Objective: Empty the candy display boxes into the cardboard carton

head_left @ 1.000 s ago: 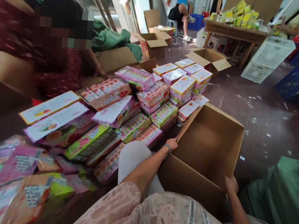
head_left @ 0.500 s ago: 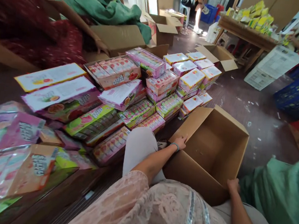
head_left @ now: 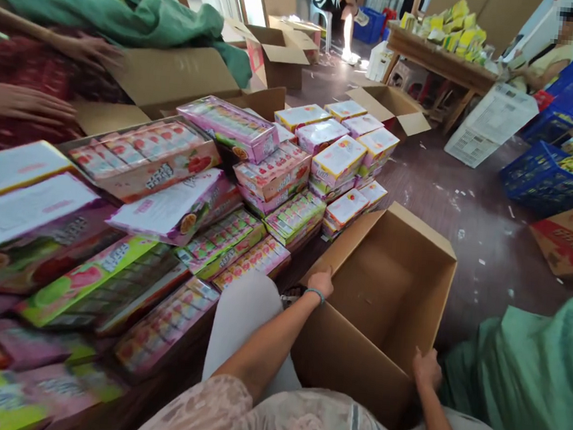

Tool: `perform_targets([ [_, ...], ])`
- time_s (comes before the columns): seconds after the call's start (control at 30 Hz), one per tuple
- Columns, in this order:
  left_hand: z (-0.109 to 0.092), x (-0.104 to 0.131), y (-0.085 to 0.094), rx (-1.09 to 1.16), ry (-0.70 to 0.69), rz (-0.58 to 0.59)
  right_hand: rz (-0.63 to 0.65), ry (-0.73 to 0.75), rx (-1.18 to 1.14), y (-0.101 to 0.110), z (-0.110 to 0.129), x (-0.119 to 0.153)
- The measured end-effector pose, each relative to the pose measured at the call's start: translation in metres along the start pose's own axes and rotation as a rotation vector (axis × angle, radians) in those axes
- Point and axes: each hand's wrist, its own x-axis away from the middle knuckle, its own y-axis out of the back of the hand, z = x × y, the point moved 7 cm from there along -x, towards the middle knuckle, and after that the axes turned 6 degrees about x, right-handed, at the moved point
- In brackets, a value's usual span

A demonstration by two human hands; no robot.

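Note:
An open, empty cardboard box stands before me between my knees, its inside facing up. My left hand, with a bracelet at the wrist, is closed over the box's left edge. On the opposite side, my right hand grips the right edge near the close corner. To the left of the box lie stacked fruit-printed snack packs: a green pack, a peach-coloured pack, a purple pack and white-topped packs. Neither hand touches these packs.
A co-worker's hands are by another open carton at the left. Green cloth lies close on my right. Beyond are a blue crate, white crates, a red-and-brown carton and a wooden table.
My view has turned a little right, so the scene sits further left. Both hands stay on the box edges. The co-worker's arms have shifted, and two hands now show.

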Motion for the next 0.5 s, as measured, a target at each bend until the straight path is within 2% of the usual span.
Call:
perform_targets([
  [0.1,0.003,-0.006,0.018,-0.047,0.019,0.024,0.013,-0.022,-0.013,-0.006,0.007,0.001],
  [0.2,-0.018,-0.031,0.051,-0.072,0.004,-0.002,0.013,-0.021,0.002,-0.006,0.007,0.002],
  [0.27,-0.043,-0.061,0.081,-0.091,0.0,-0.082,0.009,-0.018,0.027,-0.006,0.007,0.002],
  [0.4,-0.091,-0.139,0.142,-0.152,0.007,-0.297,0.034,-0.026,0.037,-0.014,0.008,-0.001],
  [0.5,-0.102,-0.199,0.162,-0.196,0.04,-0.339,0.034,-0.043,0.041,-0.021,0.009,-0.007],
])
